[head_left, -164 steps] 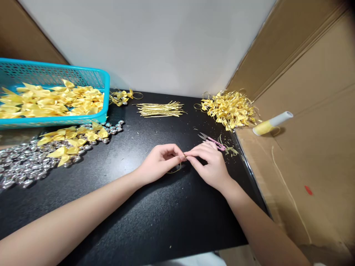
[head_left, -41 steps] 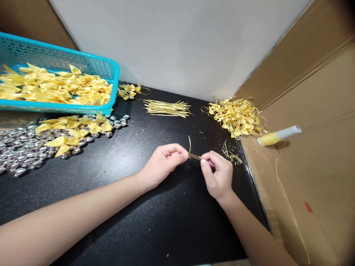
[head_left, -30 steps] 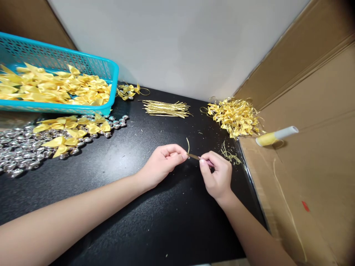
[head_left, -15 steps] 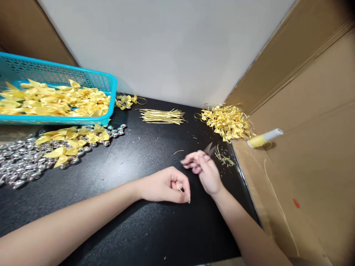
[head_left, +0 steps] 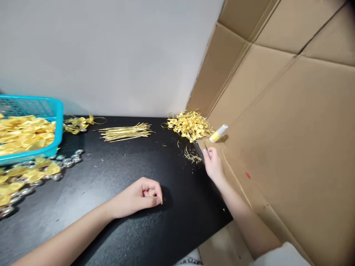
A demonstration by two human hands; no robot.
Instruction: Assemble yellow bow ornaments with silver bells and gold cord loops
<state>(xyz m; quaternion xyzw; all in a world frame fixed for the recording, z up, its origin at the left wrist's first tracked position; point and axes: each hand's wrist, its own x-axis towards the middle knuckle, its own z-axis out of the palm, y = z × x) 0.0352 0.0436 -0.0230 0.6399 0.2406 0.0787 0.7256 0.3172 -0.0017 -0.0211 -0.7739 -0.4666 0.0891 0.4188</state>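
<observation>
My left hand [head_left: 138,199] rests above the black table [head_left: 116,229], thumb and forefinger pinched together. A pale yellowish strand shows inside its curled fingers, apparently a thin gold cord, mostly hidden. At the table's right edge, my right hand [head_left: 214,166] is closed on a pair of scissors [head_left: 206,150], of which only a thin dark blade shows, pointing up. Beside that hand lie short cord clippings [head_left: 192,156]. Just beyond them is a heap of small yellow ribbon bows with gold cord loops [head_left: 190,125].
A bundle of gold cords [head_left: 126,132] lies near the back wall. On the left, a blue basket [head_left: 59,127] holds yellow ribbon bows, with silver bead strings [head_left: 72,159] before it. A tube with yellow thread [head_left: 218,133] stands by the cardboard [head_left: 266,122] on the right.
The view has turned right. My right hand has moved away from my left, with the scissors, to the table's right edge. My left hand keeps its pinch.
</observation>
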